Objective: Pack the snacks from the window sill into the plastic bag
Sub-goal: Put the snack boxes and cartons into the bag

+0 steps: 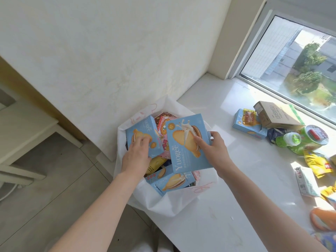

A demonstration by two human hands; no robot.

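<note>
A white plastic bag (163, 202) stands open at the left end of the window sill (227, 188), full of snack boxes and packets. My right hand (211, 148) grips a light blue Yuogee biscuit box (183, 157) by its right edge, holding it over the bag's mouth. My left hand (138, 155) holds a second light blue biscuit box (143, 131) that leans upright inside the bag, fingers curled over its face. A third blue box (171, 182) lies lower in the bag. More snacks lie on the sill at the right.
On the sill by the window: a blue biscuit box (249, 128), a brown carton (276, 115), green cups (307, 140), yellow packets (318, 164), a white packet (305, 180) and an orange pack (323, 220). A pale wooden table (23, 135) stands left, over tiled floor.
</note>
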